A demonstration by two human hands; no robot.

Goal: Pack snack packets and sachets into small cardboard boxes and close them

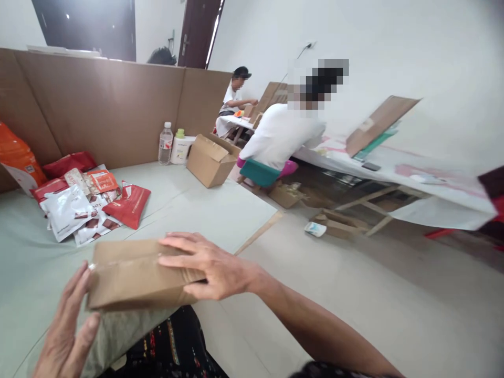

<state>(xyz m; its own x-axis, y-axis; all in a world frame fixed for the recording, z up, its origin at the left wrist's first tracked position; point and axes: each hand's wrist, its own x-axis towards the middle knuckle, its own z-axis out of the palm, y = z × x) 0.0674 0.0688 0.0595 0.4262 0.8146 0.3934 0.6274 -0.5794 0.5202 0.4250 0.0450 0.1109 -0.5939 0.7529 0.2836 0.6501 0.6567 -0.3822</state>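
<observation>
A closed brown cardboard box (134,278), with tape along its top, sits near the table's front edge above my lap. My right hand (208,265) grips its right end, fingers across the top and thumb along the front side. At the box's left end, my left hand (66,328) has its fingers stretched out and thumb apart, the fingertips at the corner. Beyond the box lies a pile of snack-like packets: a white packet (69,212), a red packet (129,205) and several others.
A tall cardboard partition (118,110) borders the table's back. Before it stand an orange bag (19,157), a water bottle (165,144), a white bottle (180,148) and an open cardboard box (210,160). To the right, a person in white (275,136) sits at another table (394,173).
</observation>
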